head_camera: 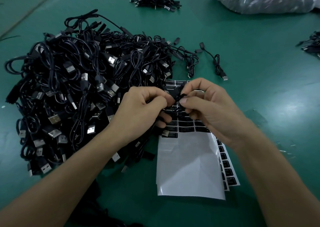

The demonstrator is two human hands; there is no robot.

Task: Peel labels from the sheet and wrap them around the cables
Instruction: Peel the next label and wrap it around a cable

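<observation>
Head view: above the glossy white label sheet [188, 166] on the green table [259, 62], the left hand [143, 105] and right hand [207, 109] both pinch a thin black coiled cable [177, 97]. Wrapping well likely means aligning the label's edges and pressing firmly.

Dim, bluish overhead light glares off the green table [270, 104]; wide-angle edges bend, far corners blurred.

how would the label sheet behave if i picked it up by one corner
Probably floppy: the label sheet looks thin and shows creases. Likely light, and its glossy bare backing looks slippery. The lower sheets might stay behind or slide out.
</observation>
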